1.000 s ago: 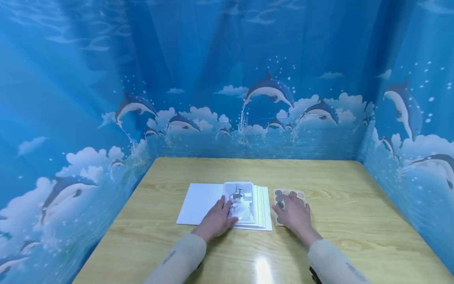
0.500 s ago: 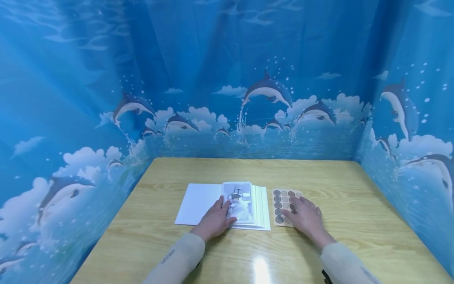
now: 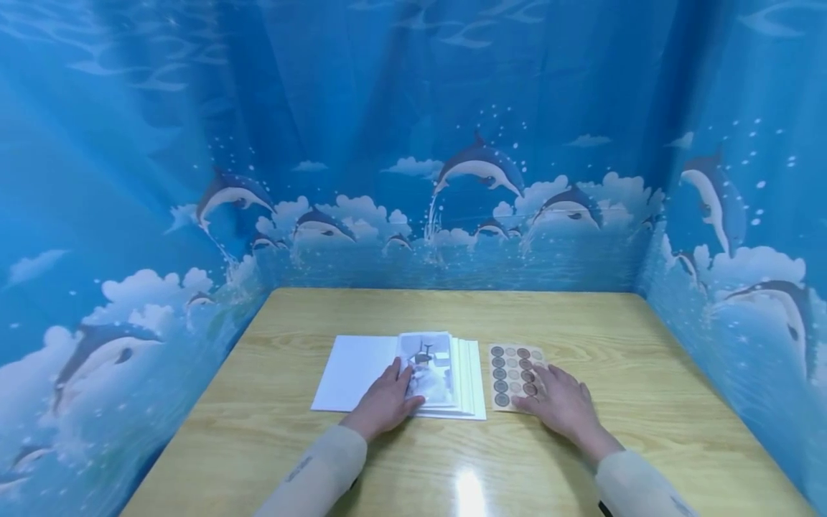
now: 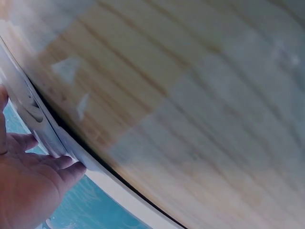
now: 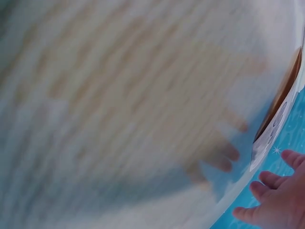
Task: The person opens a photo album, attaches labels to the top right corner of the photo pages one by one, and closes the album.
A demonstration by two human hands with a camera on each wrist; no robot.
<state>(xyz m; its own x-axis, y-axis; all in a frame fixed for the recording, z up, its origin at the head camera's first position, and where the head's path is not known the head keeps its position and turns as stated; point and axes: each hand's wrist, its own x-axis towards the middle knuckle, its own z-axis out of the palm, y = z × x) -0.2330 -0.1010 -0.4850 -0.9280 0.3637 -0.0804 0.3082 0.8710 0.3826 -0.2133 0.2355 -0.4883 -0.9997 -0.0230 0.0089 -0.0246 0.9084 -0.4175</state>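
Note:
An open white photo album [image 3: 355, 373] lies on the table, its left cover flat and several thick pages stepped along the right side. A grey-and-white picture [image 3: 436, 373] shows on the top page. My left hand [image 3: 382, 403] rests on the lower left of that page, fingers spread and relaxed. To the right of the album lies a tan sheet of round stickers [image 3: 514, 373] in dark and pale columns. Over its lower right edge is my right hand [image 3: 567, 408], fingers loosely extended; whether they touch the sheet I cannot tell. Part of the sheet's right side is hidden beneath the fingers.
A wood-grain table [image 3: 400, 459] carries both things, with a narrow gap between album and sheet. Blue curtains [image 3: 362, 143] printed with dolphins close in the back and both sides.
My right hand has drawn right from over the sticker sheet to its right edge, uncovering more stickers. The left hand stays on the album page. The head view has shifted slightly.

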